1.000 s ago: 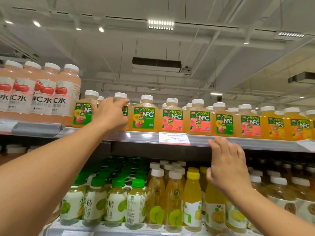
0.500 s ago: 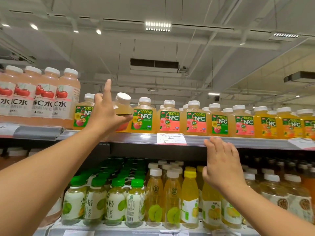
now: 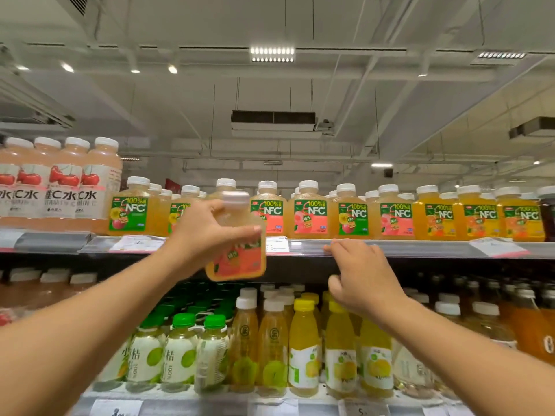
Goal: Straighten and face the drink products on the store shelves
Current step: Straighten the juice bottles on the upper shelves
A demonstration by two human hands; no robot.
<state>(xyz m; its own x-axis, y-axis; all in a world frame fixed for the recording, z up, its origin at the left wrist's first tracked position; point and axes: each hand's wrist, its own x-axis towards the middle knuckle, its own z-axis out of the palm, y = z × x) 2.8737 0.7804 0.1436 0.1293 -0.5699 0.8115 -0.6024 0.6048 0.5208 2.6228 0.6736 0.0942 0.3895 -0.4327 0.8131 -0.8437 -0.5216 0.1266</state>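
Observation:
My left hand grips a square NFC juice bottle with a pink peach label and white cap, held in front of the top shelf edge and clear of the row. A row of NFC juice bottles with green, pink and orange labels stands along the top shelf, labels facing out. A gap shows in that row behind the lifted bottle. My right hand rests with its fingertips on the shelf's front rail, holding nothing.
Tall pink cherry vitamin C bottles stand at the top left. Below, green-capped citrus bottles and yellow juice bottles fill the lower shelf. Price tags hang on the rail. Dark orange bottles sit at the lower right.
My left hand has lifted the peach NFC bottle out of the row and drawn it toward me and to the right. My right hand stays on the rail.

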